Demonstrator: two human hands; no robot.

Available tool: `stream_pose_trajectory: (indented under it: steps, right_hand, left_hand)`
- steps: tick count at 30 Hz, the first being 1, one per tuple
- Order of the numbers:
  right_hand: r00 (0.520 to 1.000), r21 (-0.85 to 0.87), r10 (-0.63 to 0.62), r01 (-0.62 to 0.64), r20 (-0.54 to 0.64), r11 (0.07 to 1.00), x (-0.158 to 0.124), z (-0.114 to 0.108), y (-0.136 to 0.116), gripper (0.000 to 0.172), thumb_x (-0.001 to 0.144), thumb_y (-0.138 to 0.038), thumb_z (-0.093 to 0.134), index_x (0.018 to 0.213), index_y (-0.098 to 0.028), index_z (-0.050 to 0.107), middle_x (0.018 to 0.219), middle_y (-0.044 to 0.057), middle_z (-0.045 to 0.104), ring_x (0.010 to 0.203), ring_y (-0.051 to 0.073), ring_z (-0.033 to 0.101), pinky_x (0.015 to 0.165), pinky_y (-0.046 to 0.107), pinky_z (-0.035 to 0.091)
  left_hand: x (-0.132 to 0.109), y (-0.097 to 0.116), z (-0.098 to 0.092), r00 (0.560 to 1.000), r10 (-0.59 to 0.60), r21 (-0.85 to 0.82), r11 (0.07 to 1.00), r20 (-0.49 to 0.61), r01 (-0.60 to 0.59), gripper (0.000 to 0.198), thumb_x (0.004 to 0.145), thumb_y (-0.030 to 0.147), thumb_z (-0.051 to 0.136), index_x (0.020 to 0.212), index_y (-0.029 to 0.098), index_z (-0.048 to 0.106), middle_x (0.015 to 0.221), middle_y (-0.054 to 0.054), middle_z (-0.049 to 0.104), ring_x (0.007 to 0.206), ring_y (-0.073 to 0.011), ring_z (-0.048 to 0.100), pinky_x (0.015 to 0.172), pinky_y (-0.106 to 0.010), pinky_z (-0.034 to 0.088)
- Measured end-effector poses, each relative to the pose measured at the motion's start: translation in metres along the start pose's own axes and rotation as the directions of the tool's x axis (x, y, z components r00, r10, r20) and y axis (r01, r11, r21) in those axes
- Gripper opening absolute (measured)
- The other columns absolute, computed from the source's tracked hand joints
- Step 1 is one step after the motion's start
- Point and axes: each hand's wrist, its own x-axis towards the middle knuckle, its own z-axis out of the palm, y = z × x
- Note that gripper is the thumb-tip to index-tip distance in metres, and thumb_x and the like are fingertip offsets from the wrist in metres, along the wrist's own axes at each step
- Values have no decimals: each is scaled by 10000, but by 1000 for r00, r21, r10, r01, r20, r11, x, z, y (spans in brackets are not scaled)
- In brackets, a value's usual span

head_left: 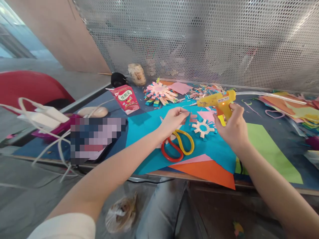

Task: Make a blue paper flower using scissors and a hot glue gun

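In my right hand is a yellow hot glue gun, its nozzle pointing left and a clear glue stick running out of its back. An orange light glows on its body. My left hand pinches a small fringed paper strip, blue with pink tabs, just below the nozzle. Beside the strip lies a white and blue paper flower. Scissors with one red and one yellow handle rest below my left hand, their blades partly hidden, on a blue paper sheet.
A large fringed paper flower and paper scraps lie at the back, near a red drink carton. At left are a phone, a mouse and white cables. Green paper and orange paper lie in front; a perforated metal panel stands behind.
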Motion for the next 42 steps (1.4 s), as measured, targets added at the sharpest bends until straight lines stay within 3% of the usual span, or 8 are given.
stream_pose_trajectory:
  steps: [13, 42]
  right_hand:
    - [997, -66, -71, 70, -15, 995, 0, 1, 2, 406, 830, -392, 513, 1115, -166, 332, 1058, 193, 565, 969, 321, 609, 645, 442, 541]
    - [998, -59, -33, 36, 43, 998, 2, -3, 1, 383, 850, -394, 454, 1137, -161, 354, 1111, 220, 531, 1029, 348, 570, 681, 469, 526]
  left_hand:
    - [1, -1, -2, 1000, 24, 16, 1000, 5, -24, 92, 845, 136, 498, 758, 152, 472, 696, -46, 696, 652, -152, 684, 633, -252, 480]
    - [1, 0, -2, 999, 35, 32, 999, -9, -35, 89, 827, 152, 527, 757, 162, 473, 690, -39, 696, 661, -151, 685, 620, -237, 473]
